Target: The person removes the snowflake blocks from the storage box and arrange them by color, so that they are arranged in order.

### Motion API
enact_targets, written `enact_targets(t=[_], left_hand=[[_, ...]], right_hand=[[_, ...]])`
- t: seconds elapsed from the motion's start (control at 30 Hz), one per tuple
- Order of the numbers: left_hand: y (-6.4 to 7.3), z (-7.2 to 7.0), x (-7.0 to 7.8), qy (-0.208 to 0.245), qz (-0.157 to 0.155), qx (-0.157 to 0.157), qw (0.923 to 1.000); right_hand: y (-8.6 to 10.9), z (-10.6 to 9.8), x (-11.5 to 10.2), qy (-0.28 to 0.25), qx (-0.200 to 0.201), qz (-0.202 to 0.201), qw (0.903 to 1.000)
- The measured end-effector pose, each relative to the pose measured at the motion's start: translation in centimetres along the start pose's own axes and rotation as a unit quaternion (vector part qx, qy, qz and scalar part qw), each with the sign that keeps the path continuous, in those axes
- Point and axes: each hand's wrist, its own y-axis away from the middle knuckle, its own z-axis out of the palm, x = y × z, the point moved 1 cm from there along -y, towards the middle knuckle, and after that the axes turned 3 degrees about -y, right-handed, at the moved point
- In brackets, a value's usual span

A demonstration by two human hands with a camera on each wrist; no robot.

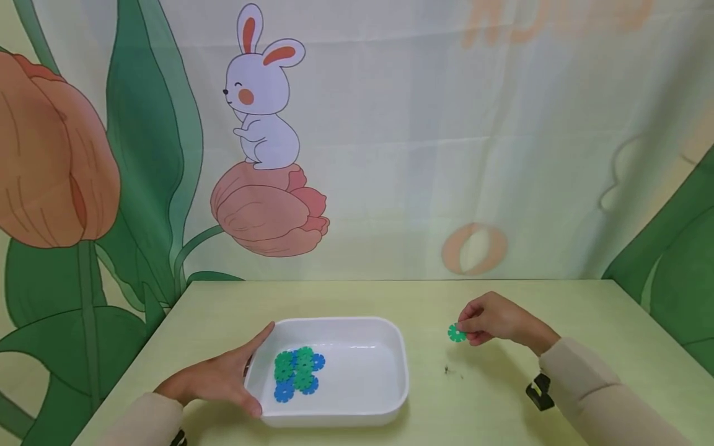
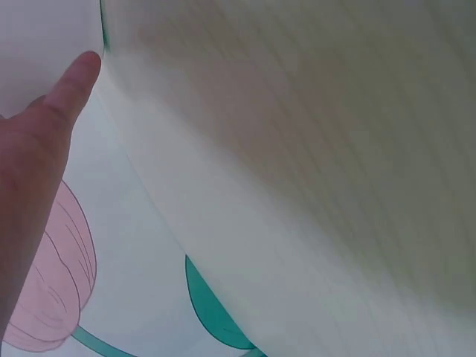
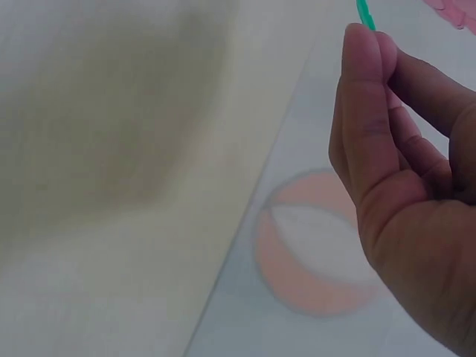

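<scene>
In the head view my right hand point(image 1: 493, 320) pinches a green plastic snowflake disc point(image 1: 456, 333) between thumb and fingertips, over the right part of the table. Only the thin edge of that green disc point(image 3: 364, 13) shows past the fingertips in the right wrist view. My left hand point(image 1: 220, 379) spreads along the left end of a white tray point(image 1: 362, 416), thumb by the near corner and a straight finger by the far one. Inside the tray, toward its left side, lies a loose pile of green discs point(image 1: 304, 379) and blue discs point(image 1: 284, 390).
The pale yellow-green table point(image 1: 429, 409) runs back to a printed cloth point(image 1: 385, 155) with a rabbit and tulips. Small dark specks point(image 1: 446, 370) lie right of the tray. A black band clip point(image 1: 540, 392) sits at the right sleeve.
</scene>
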Motion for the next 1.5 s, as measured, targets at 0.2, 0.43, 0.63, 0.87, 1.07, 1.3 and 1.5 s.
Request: enact_targets(t=[0.2,0.43,0.63,0.87,1.07,1.3,1.5], left_hand=[[0.5,-0.6,-0.5,0.007,0.018,-0.011,0.9998],[0.4,-0.5,-0.6,0.015,0.014,-0.009,0.9998],[0.4,-0.3,-0.5,0.009,0.002,-0.002,1.0000],[0.4,-0.2,-0.6,0.012,0.004,-0.006,0.9999],[0.5,-0.3,-0.6,0.017,0.011,-0.009,0.9998],[0.4,-0.2,-0.8,0.021,0.010,-0.013,0.9996],[0.4,-0.3,-0.9,0.025,0.010,-0.013,0.9996]], right_hand=[[-0.3,0.3,2.0,-0.010,0.010,0.019,0.9997],[-0.9,1.6,3.4,-0.015,0.021,0.031,0.9992],[-1.5,2.6,3.9,-0.026,0.026,0.046,0.9983],[-2.0,3.2,3.9,-0.017,0.042,0.061,0.9971],[-2.2,3.5,3.8,-0.002,0.051,0.069,0.9963],[-2.2,3.4,3.5,0.052,0.060,0.074,0.9942],[-2.2,3.1,3.2,0.070,0.054,0.055,0.9946]])
